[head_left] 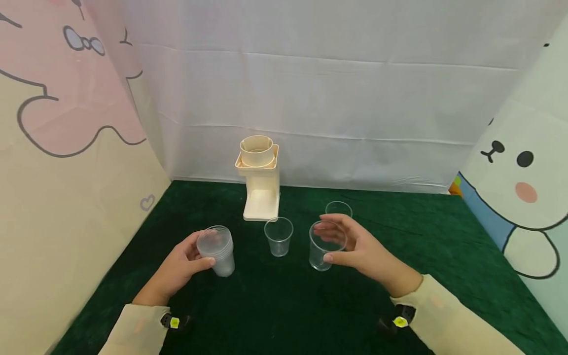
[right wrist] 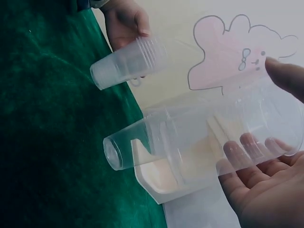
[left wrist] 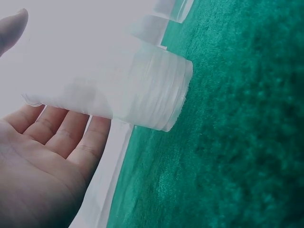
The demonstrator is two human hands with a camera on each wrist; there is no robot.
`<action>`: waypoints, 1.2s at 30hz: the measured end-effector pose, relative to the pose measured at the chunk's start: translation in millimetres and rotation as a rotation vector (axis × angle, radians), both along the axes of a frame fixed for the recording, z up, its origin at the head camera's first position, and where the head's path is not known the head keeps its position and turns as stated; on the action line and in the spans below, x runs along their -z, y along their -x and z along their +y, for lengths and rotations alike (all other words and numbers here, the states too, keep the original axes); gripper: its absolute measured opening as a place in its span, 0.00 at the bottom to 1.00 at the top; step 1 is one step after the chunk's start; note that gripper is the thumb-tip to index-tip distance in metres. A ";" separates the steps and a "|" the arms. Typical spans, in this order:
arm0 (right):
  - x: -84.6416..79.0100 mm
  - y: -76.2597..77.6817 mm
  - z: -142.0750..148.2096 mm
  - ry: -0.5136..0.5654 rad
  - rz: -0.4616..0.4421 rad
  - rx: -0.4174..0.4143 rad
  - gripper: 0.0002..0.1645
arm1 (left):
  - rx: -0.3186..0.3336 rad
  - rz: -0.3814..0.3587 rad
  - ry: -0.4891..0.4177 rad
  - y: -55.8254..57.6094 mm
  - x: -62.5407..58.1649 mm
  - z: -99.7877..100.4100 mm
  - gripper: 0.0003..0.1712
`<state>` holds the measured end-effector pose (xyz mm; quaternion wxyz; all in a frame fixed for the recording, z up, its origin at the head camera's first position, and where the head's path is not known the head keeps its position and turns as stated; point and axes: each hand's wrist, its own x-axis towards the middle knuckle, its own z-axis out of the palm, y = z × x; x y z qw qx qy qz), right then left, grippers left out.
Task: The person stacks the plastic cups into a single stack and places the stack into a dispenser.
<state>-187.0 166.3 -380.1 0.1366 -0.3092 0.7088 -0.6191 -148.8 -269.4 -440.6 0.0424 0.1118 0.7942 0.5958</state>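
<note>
In the head view my left hand [head_left: 179, 268] grips a stack of nested clear plastic cups [head_left: 222, 259], thumb on the near side. The left wrist view shows the fingers along the side of this whitish stack [left wrist: 156, 85]. My right hand [head_left: 355, 244] holds a single clear plastic cup [head_left: 318, 254], its fingers visible through the wall. Whether that cup's base touches the cloth I cannot tell. Between the hands a clear cup [head_left: 279, 244] stands upright. Another cup [head_left: 339, 207] is partly hidden behind the right hand.
A cream-coloured stand with a round holder [head_left: 257, 158] on top stands at the back of the table, behind the middle cup. Dark green cloth [head_left: 275, 310] covers the table. A white curtain [head_left: 333, 113] hangs behind, with printed cartoon panels at both sides.
</note>
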 end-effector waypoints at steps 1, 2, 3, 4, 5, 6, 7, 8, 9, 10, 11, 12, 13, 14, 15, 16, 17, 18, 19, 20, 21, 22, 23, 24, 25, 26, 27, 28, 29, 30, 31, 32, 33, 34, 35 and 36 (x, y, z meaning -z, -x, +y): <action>-2.5 -0.2 -0.3 0.002 -0.005 -0.014 0.44 | -0.002 -0.001 0.002 0.3 -0.4 0.8 0.35; -5.2 -0.4 -0.8 0.002 -0.005 -0.026 0.44 | -0.005 -0.003 0.004 0.4 -0.9 1.7 0.35; -7.8 -0.5 -2.7 0.001 -0.006 -0.035 0.44 | -0.010 -0.005 0.008 -0.2 -1.5 1.6 0.35; -10.4 -0.5 -4.7 0.000 -0.003 -0.044 0.44 | -0.012 -0.007 0.010 -0.8 -2.0 1.6 0.35; -13.3 -0.5 -6.8 -0.002 -0.002 -0.049 0.44 | -0.013 -0.008 0.011 -1.2 -2.4 1.5 0.35; -16.0 -0.4 -9.1 -0.002 0.001 -0.056 0.44 | -0.013 -0.008 0.009 -1.4 -2.7 1.4 0.35; -18.5 -0.3 -11.5 0.001 0.001 -0.064 0.44 | -0.012 -0.009 0.008 -1.6 -2.8 1.3 0.35; -21.0 -0.2 -13.9 0.002 -0.001 -0.070 0.44 | -0.012 -0.009 0.007 -1.7 -2.7 1.3 0.35; -23.3 -0.1 -16.2 0.004 -0.004 -0.076 0.44 | -0.011 -0.007 0.006 -1.6 -2.5 1.2 0.35; -25.2 0.4 -18.6 0.005 -0.003 -0.083 0.44 | -0.009 -0.006 0.003 -1.5 -2.1 1.1 0.35; -27.3 0.7 -21.1 0.009 -0.005 -0.091 0.44 | -0.007 -0.004 0.001 -1.5 -1.8 1.0 0.35; -29.6 1.0 -23.8 0.010 -0.006 -0.095 0.44 | -0.004 -0.002 -0.002 -1.4 -1.6 0.9 0.35; -31.4 1.5 -26.6 0.011 -0.005 -0.099 0.44 | -0.001 0.001 -0.003 -1.4 -1.4 0.8 0.35; -33.8 1.8 -29.7 0.011 -0.005 -0.100 0.44 | 0.001 0.004 -0.003 -1.4 -1.2 0.7 0.35; -36.2 2.3 -32.9 0.012 -0.003 -0.101 0.44 | 0.003 0.005 -0.003 -1.4 -1.2 0.6 0.35; -38.7 2.8 -36.3 0.015 -0.001 -0.103 0.44 | 0.003 0.004 -0.002 -1.5 -1.3 0.6 0.35; -41.8 2.9 -39.9 0.017 -0.001 -0.104 0.44 | 0.003 0.004 -0.001 -1.5 -1.4 0.6 0.35; -44.5 3.2 -43.3 0.018 0.001 -0.104 0.44 | 0.002 0.003 0.001 -1.5 -1.6 0.7 0.35; -46.8 3.9 -46.9 0.022 0.004 -0.107 0.44 | 0.001 0.002 0.004 -1.5 -1.8 0.7 0.35; -49.5 4.0 -50.4 0.026 0.004 -0.108 0.45 | 0.000 -0.001 0.006 -1.5 -1.9 0.8 0.35; -51.6 4.3 -53.7 0.032 0.005 -0.110 0.45 | 0.001 -0.002 0.006 -1.4 -2.0 0.9 0.35; -53.5 4.6 -57.2 0.038 0.003 -0.112 0.45 | 0.000 -0.003 0.007 -1.2 -2.0 0.9 0.35; -55.3 4.7 -60.8 0.045 0.002 -0.114 0.44 | 0.001 -0.002 0.007 -1.1 -2.0 0.9 0.35; -56.3 5.0 -64.3 0.054 0.001 -0.116 0.44 | 0.002 -0.001 0.005 -1.1 -2.1 1.0 0.35; -57.2 5.4 -67.9 0.063 -0.001 -0.117 0.44 | 0.004 -0.001 0.005 -1.1 -2.0 0.8 0.35; -57.9 5.5 -71.3 0.072 -0.003 -0.119 0.45 | 0.005 0.000 0.001 -1.1 -2.0 0.7 0.35; -58.4 5.9 -74.7 0.080 -0.004 -0.121 0.45 | 0.008 0.001 -0.001 -1.0 -2.1 0.6 0.35; -58.7 6.3 -78.0 0.088 -0.005 -0.125 0.45 | 0.008 0.001 -0.004 -1.1 -2.2 0.7 0.35; -59.0 6.8 -81.0 0.094 -0.005 -0.128 0.45 | 0.010 0.002 -0.006 -1.2 -2.3 0.7 0.35; -59.2 7.2 -83.7 0.099 -0.007 -0.132 0.45 | 0.009 0.003 -0.006 -1.3 -2.4 0.8 0.35; -59.5 7.7 -86.3 0.101 -0.007 -0.136 0.45 | 0.009 0.004 -0.006 -1.3 -2.5 0.9 0.35; -59.7 8.1 -88.8 0.103 -0.008 -0.138 0.45 | 0.008 0.005 -0.006 -1.3 -2.6 1.1 0.35; -60.1 8.6 -91.2 0.103 -0.009 -0.139 0.45 | 0.008 0.007 -0.004 -1.3 -2.7 1.3 0.34; -60.5 8.9 -93.3 0.102 -0.009 -0.141 0.44 | 0.007 0.008 -0.001 -1.2 -2.7 1.4 0.34; -61.1 9.3 -95.2 0.100 -0.010 -0.142 0.44 | 0.008 0.009 0.002 -1.2 -2.8 1.5 0.34; -61.6 9.7 -97.1 0.099 -0.008 -0.142 0.44 | 0.005 0.008 0.004 -1.1 -2.9 1.6 0.34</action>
